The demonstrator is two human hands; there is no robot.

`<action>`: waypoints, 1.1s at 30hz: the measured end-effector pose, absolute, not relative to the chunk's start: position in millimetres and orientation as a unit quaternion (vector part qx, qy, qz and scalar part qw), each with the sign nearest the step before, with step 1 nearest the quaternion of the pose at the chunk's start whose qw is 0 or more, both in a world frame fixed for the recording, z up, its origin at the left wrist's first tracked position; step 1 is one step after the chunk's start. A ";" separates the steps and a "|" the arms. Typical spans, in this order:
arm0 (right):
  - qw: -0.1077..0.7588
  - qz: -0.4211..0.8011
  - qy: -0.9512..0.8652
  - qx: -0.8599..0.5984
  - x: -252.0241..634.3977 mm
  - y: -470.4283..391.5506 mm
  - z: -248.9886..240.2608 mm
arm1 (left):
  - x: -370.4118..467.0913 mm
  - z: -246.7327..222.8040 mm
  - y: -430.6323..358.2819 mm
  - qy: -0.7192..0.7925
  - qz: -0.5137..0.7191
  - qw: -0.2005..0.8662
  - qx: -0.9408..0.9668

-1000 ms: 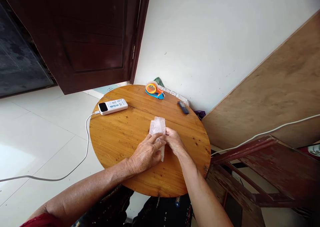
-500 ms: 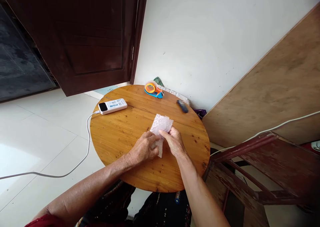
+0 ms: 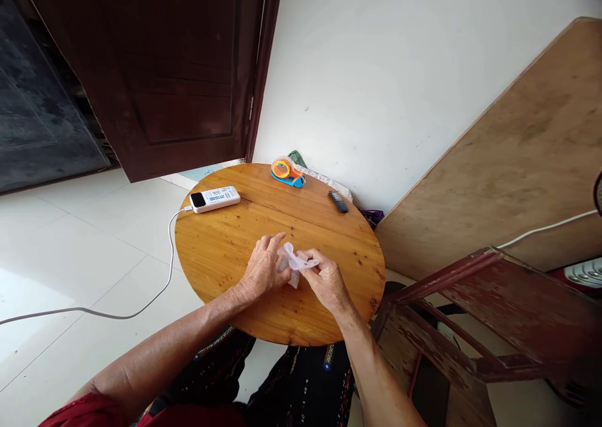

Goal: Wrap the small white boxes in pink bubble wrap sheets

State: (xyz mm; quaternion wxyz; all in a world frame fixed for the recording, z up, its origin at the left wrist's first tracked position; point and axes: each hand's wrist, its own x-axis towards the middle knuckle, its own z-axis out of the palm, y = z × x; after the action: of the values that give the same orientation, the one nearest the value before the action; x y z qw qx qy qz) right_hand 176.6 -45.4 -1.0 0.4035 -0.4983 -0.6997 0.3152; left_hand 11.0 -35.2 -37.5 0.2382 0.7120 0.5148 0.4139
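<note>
A crinkled, pinkish-white piece of bubble wrap [image 3: 295, 259] is bent up between my hands, over the near middle of the round wooden table [image 3: 221, 245]. My right hand [image 3: 327, 283] pinches its right edge between thumb and fingers. On the other side, my left hand [image 3: 263, 267] grips the lower left part with the thumb close to it, while a couple of fingers point up and away. The upper edge of the wrap curls into a lip. Whether anything lies inside its folds is hidden.
At the table's back stands an orange and blue tape dispenser [image 3: 286, 172]. A white device with a dark screen [image 3: 215, 199], plugged into a white cable [image 3: 170, 251], lies at the left. A blurred dark object [image 3: 338, 201] sits back right. A wooden chair [image 3: 470, 314] stands right.
The bubble wrap, flatter before, is now bent with its upper edge curled toward me. My left hand's fingers have lifted and spread. My right hand has shifted to the wrap's right edge.
</note>
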 end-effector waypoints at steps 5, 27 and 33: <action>0.397 0.301 -0.732 -0.465 178.4 -64.5 -5.5 | 2.9 -33.4 -26.6 0.444 0.383 0.296 0.754; 0.402 0.313 -0.670 -0.541 181.6 -53.5 -26.6 | -13.6 -27.7 -14.6 0.416 0.324 0.342 0.778; 0.374 0.326 -0.637 -0.590 185.2 -29.2 -25.3 | -7.7 -33.8 -0.3 0.385 0.335 0.496 0.702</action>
State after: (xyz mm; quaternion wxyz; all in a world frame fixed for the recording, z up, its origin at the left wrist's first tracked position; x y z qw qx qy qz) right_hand 185.2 -29.2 -25.3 0.3741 -0.5898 -0.6371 0.3260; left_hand -7.7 -0.3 -33.8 0.4963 0.7024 0.3852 0.3347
